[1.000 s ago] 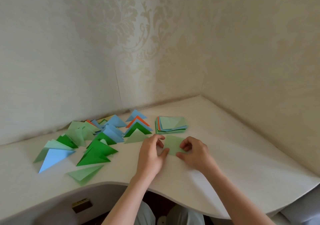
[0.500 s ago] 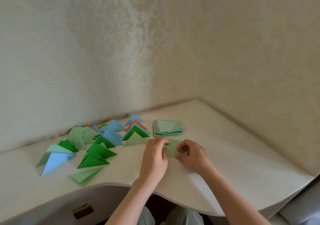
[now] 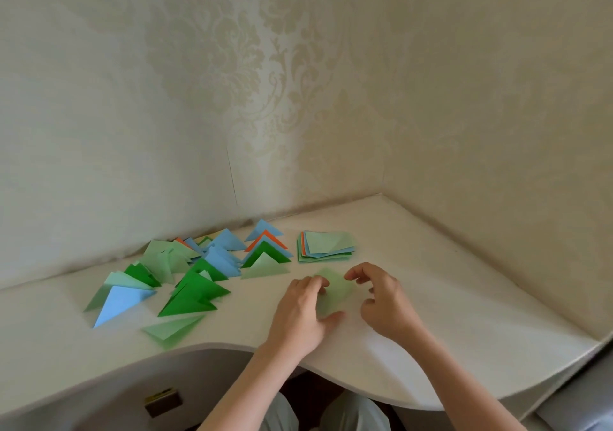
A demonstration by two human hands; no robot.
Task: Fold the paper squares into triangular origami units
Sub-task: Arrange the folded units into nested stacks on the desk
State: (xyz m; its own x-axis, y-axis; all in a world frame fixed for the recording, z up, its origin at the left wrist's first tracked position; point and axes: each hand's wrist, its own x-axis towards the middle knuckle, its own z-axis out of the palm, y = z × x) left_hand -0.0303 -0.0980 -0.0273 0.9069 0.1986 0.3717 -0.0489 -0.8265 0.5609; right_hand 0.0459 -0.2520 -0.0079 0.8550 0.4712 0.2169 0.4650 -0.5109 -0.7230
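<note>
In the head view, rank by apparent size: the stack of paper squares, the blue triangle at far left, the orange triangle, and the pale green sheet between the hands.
1. Blue triangle and stack of paper squares: look alike; the triangle is nearer, so unranked.
2. Pale green sheet: partly hidden by the hands, unsure.
3. Orange triangle: only a strip shows.

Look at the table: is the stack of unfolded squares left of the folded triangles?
No, the stack lies to the right of the triangles, beyond the hands.
</note>
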